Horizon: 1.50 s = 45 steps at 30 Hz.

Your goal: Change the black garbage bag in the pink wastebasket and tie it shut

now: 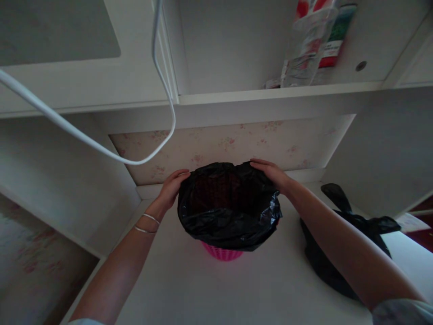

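- Black liner (223, 228) already sits over pink basket (223, 254); smoothing seems left.
- Left hand (172, 187), right hand (273, 174): half-curled at liner's edge; grip I cannot tell.

ngl can't read a single word here, closest is the green and red pack (340, 34) up on the shelf (237, 95), its white band (332, 48) has tiny print but it's way too blurry, and no letters I can make out on the clear container (299, 58) either
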{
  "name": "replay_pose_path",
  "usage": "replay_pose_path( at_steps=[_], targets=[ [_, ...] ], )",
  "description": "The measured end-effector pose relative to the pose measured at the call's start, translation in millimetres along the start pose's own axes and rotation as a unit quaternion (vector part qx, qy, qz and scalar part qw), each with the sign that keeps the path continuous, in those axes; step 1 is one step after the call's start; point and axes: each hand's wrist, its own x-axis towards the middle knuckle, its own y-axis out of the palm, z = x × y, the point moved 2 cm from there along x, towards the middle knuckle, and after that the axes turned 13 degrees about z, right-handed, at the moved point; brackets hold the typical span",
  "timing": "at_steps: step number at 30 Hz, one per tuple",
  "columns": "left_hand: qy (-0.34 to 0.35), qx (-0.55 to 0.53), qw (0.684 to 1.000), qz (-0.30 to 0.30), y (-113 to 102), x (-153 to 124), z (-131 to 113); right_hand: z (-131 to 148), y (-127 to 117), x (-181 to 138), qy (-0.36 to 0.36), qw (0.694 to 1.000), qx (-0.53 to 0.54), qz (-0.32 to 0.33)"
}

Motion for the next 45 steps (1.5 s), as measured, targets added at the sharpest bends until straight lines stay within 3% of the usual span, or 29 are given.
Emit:
replay_pose_path(
  at_steps=[4,8,14,17,20,23,26,31,36,41,45],
  targets=[
    [0.017,0.004,1.000,0.008,11,11,-1,-1,6,14,-0.047,0.996,-0.070,0.004],
    [0.080,-0.012,0.997,0.011,19,16,-2,6,14,16,-0.128,0.981,-0.140,0.039],
    [0.176,-0.036,0.983,-0.042,7,-2,-8,13,11,-8,-0.192,0.969,-0.157,0.012],
    [0.172,-0.067,0.981,-0.059,-6,-25,-8,2,2,-36,-0.132,0.989,-0.055,-0.038],
    [0.073,-0.121,0.989,-0.046,-17,-53,-3,-18,-5,-71,0.022,0.997,0.075,-0.012],
    [-0.058,-0.138,0.988,0.032,-20,-81,4,-27,-4,-104,0.098,0.983,0.145,0.060],
    [-0.130,-0.129,0.976,0.121,-17,-105,7,-22,0,-123,0.095,0.978,0.177,0.055],
    [-0.130,-0.106,0.979,0.114,-9,-128,2,-12,8,-126,0.078,0.973,0.217,0.011],
    [-0.104,-0.027,0.992,0.063,0,-142,-9,-8,1,-125,0.080,0.981,0.171,-0.049],
    [-0.065,-0.061,0.996,0.012,10,-151,-24,1,-13,-128,0.082,0.976,0.203,-0.022],
    [-0.017,-0.147,0.989,0.017,24,-160,-29,2,-20,-130,0.080,0.969,0.230,0.040]
  ],
)
